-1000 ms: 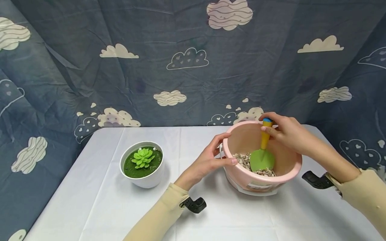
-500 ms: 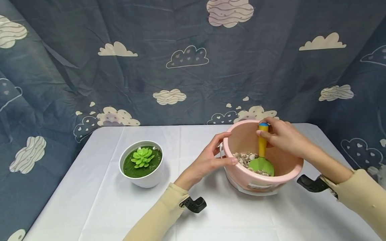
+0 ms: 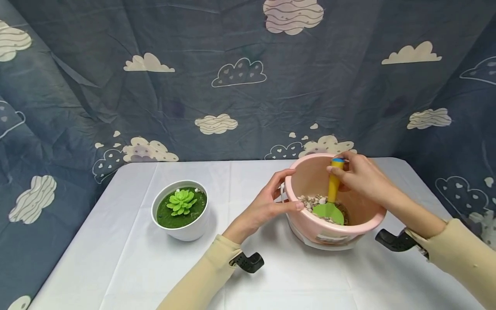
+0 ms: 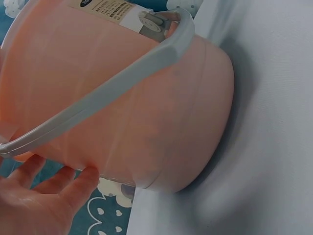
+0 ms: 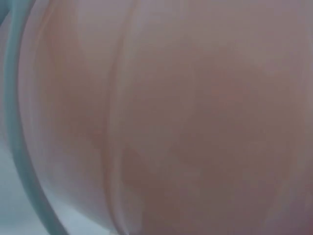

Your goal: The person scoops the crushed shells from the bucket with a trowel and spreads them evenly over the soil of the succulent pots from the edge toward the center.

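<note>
A pink bucket (image 3: pixel 310 226) stands on the right of the table, tilted slightly toward me. My left hand (image 3: pixel 261 211) holds its left rim, thumb and fingers spread along the edge. In the left wrist view, the left hand's fingers (image 4: pixel 80 188) touch the bucket's wall below its pale handle (image 4: pixel 98 95). Over the bucket, my right hand (image 3: pixel 362 178) pinches the yellow grip of a small toy shovel (image 3: pixel 333 189) with a blue cap. Its green blade is partly sunk in small pebbles (image 3: pixel 310 200). Only the bucket's wall (image 5: pixel 195 122) fills the right wrist view.
A white pot (image 3: pixel 190 232) stands to the left, with a green succulent (image 3: pixel 181 202) on a mossy surface. White cloth (image 3: pixel 240 284) covers the table. A dark cloud-patterned curtain (image 3: pixel 174 99) hangs behind it.
My right hand has moved left and slightly down with the shovel, and the blade has slid left through the pebbles. The left hand and the bucket stay nearly where they were.
</note>
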Action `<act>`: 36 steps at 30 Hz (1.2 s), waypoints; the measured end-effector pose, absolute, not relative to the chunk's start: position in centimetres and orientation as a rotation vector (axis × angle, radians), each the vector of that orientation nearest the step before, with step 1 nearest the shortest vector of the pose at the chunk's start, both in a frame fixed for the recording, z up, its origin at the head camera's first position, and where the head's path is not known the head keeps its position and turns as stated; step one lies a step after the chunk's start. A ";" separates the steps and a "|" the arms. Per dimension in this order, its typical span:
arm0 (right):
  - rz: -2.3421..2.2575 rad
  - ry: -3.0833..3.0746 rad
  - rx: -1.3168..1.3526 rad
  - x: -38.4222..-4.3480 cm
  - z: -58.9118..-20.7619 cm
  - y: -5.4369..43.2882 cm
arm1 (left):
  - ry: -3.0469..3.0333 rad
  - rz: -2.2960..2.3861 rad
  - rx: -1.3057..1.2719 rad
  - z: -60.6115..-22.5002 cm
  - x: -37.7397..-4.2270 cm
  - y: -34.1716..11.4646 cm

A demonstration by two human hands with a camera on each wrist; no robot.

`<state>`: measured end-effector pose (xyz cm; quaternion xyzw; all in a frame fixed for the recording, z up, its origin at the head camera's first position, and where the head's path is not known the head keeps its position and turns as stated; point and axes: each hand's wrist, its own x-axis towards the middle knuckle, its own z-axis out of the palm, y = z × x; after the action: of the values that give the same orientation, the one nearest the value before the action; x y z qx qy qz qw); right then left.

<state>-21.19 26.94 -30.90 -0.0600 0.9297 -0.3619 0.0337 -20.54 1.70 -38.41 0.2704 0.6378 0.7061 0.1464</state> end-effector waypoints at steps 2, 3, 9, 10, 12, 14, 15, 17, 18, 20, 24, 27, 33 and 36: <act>-1.157 2.836 -0.147 -21.2 -30.9 26.8 | 1.832 2.034 0.781 -38.5 -20.6 1.7; -1.176 2.828 -0.133 -21.1 -30.9 26.7 | 1.830 2.035 0.783 -38.6 -20.6 1.7; -1.256 2.821 -0.088 -21.0 -31.0 26.6 | 1.834 2.011 0.786 -38.7 -20.7 1.5; -1.272 2.819 -0.083 -20.9 -31.1 26.6 | 1.837 2.005 0.786 -38.6 -20.7 1.5; -1.308 2.811 -0.074 -20.9 -31.1 26.6 | 1.837 2.000 0.789 -38.6 -20.7 1.4; -1.347 2.801 -0.063 -20.9 -31.1 26.5 | 1.832 2.002 0.792 -38.6 -20.7 1.4; -1.361 2.797 -0.058 -20.9 -31.1 26.5 | 1.829 2.004 0.791 -38.6 -20.7 1.4; -1.382 2.790 -0.048 -21.0 -31.1 26.6 | 1.820 2.012 0.791 -38.6 -20.7 1.5; -1.391 2.793 -0.044 -21.0 -31.0 26.6 | 1.817 2.014 0.791 -38.6 -20.7 1.5; -1.407 2.799 -0.041 -21.1 -31.0 26.7 | 1.815 2.018 0.790 -38.6 -20.8 1.5; -1.446 2.807 -0.038 -21.2 -30.8 27.0 | 1.820 2.019 0.793 -38.6 -20.8 1.6; -1.475 2.803 -0.036 -21.3 -30.6 27.2 | 1.824 2.019 0.786 -38.5 -20.7 1.6; -1.548 2.784 -0.013 -21.4 -30.2 27.8 | 1.818 2.023 0.781 -38.5 -20.7 1.5; -1.560 2.772 0.001 -21.5 -30.2 28.1 | 1.810 2.019 0.781 -38.5 -20.7 1.5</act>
<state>-21.54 28.12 -30.23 0.0002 0.8714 -0.4902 -0.0195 -20.69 1.50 -38.54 0.2732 0.6333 0.7063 0.1593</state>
